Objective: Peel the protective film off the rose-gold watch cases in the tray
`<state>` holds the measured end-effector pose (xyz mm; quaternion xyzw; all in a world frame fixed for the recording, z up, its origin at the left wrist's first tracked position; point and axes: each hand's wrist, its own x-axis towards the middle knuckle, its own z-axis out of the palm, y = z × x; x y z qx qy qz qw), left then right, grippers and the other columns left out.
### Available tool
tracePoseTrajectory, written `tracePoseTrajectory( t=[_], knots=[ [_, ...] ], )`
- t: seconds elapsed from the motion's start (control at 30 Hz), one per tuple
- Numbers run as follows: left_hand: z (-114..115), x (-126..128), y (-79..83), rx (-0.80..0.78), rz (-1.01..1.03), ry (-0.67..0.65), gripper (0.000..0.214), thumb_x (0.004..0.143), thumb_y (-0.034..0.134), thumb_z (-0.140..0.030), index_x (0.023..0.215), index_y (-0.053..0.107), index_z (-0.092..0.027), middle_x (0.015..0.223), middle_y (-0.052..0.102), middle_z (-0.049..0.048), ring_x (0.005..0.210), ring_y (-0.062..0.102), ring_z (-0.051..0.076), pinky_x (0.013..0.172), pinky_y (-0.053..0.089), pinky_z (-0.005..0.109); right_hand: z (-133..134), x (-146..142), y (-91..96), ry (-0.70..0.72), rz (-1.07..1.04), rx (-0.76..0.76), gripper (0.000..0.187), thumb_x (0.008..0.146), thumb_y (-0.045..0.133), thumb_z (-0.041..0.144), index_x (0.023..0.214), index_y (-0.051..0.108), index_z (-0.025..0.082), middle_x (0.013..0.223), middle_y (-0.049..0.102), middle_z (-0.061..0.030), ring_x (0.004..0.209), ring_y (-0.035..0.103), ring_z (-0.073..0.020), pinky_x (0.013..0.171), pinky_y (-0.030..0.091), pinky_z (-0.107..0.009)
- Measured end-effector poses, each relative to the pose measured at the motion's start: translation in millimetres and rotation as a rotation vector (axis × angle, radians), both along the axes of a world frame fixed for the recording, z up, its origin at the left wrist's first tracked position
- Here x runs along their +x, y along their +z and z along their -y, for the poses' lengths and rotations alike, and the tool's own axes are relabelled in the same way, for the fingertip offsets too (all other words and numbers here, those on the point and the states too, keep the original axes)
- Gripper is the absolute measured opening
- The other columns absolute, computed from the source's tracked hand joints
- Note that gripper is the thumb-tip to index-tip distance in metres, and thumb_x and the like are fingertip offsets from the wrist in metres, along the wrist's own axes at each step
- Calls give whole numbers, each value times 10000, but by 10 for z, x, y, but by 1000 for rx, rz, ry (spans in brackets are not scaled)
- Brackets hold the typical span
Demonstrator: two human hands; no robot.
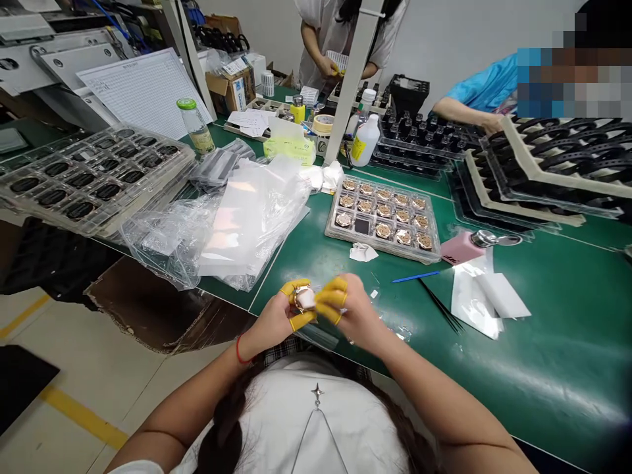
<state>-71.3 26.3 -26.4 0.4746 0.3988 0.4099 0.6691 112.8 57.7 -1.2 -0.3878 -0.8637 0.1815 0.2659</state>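
Note:
My left hand (pixel 282 315) and my right hand (pixel 349 309) meet over the near edge of the green table (pixel 543 342). Both wear yellow finger cots. Together they pinch a small round gold-coloured watch case (pixel 304 298) with a white face. The left fingers wrap it from the left, the right fingers press on it from the right. Beyond the hands lies a clear tray (pixel 382 217) of several similar gold watch cases, with one pocket empty.
Clear plastic bags (pixel 232 224) and stacked trays of dark parts (pixel 93 178) lie to the left. A pink dispenser bottle (pixel 467 245), white paper sheets (pixel 486 296), a blue stick (pixel 415 277) and black trays (pixel 543 164) sit right. Two other people work at the far side.

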Motion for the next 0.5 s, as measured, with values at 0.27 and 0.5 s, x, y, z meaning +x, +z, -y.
tracePoseTrajectory(
  t=[0.27,0.5],
  knots=[
    [12,-2,48,15,-4,-83,514,713,725,-245,1181,525,-174,1065,637,85,876,632,207,799,532,342,114,-133,16,70,-49,69,157,864,529,221,882,674,282,828,646,-24,816,470,-184,821,327,-382],
    [-13,19,15,-64,77,101,552,697,738,-231,1186,487,-190,994,644,48,815,655,177,777,564,362,-2,-48,-21,-167,-103,21,169,880,516,269,951,669,285,845,655,-38,876,503,-212,823,344,-399]
  ],
)
